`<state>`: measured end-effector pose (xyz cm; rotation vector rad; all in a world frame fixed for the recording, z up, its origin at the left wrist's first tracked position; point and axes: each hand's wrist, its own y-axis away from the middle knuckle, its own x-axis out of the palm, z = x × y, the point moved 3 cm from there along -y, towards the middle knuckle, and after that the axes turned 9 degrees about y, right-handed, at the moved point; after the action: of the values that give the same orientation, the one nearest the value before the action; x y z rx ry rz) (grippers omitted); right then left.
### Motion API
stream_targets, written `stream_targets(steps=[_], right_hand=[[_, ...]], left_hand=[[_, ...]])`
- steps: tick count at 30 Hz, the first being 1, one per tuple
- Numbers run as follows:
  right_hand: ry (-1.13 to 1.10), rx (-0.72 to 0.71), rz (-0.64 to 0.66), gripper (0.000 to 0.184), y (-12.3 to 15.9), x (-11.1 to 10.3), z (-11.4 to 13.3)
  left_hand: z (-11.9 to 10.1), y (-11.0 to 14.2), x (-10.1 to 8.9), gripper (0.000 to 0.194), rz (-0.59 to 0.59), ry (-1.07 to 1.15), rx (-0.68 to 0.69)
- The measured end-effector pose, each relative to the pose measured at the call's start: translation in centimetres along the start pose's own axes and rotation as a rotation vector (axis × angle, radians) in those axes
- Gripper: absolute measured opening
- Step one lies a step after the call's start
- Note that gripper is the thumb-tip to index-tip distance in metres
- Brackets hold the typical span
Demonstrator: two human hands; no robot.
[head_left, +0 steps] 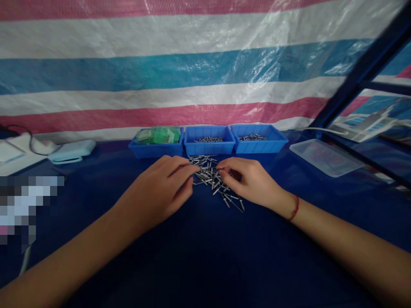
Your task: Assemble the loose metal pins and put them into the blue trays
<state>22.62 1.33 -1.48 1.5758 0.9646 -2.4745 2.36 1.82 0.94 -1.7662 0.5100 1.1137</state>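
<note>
A loose pile of silver blind rivets (pixel 210 175) lies on the dark blue tabletop between my two hands. At the pile's left edge is my left hand (pixel 163 184), its fingers loosely bent and the thumb apart from the index finger; I see nothing held in it. My right hand (pixel 248 177) reaches in from the other side with thumb and fingertips pinched together at the rivets. What lies between those fingertips is too small to make out. Several rivets are spread toward me below the right hand.
Behind the pile stand three blue bins: the left bin (pixel 156 150) holds green-tinted plastic packets (pixel 160 135), while the middle bin (pixel 209 148) and right bin (pixel 260 146) hold rivets. A translucent plastic lid (pixel 327 158) lies at right, near a dark metal frame (pixel 353 85). A light-blue item (pixel 73 150) sits at left.
</note>
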Motion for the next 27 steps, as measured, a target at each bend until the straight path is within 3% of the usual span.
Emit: stream_targets(steps=[4,8,14,19,23,27], right_hand=[[-0.009,-0.01,0.015,0.016,0.0,0.1,0.2],[-0.013,-0.022,0.039,0.016,0.0,0.1,0.3],[-0.098,-0.026,0.063,0.016,0.2,-0.3,2.0],[-0.278,0.018,0.118,0.019,0.6,-0.5,4.0],[-0.35,0.063,0.144,0.018,0.8,-0.1,4.2],[-0.433,0.081,0.211,0.016,0.9,0.3,4.3]], left_hand=[[2.3,-0.4,2.4,0.022,0.2,0.014,-0.02],[2.5,0.2,3.4,0.023,0.234,0.026,-0.059],[0.7,0.1,2.6,0.023,0.068,-0.039,-0.069],[-1.3,0.2,2.0,0.018,0.002,0.183,-0.081],[-1.7,0.6,1.5,0.008,-0.094,0.402,-0.225],[-1.3,0.8,1.9,0.01,-0.099,0.654,-0.43]])
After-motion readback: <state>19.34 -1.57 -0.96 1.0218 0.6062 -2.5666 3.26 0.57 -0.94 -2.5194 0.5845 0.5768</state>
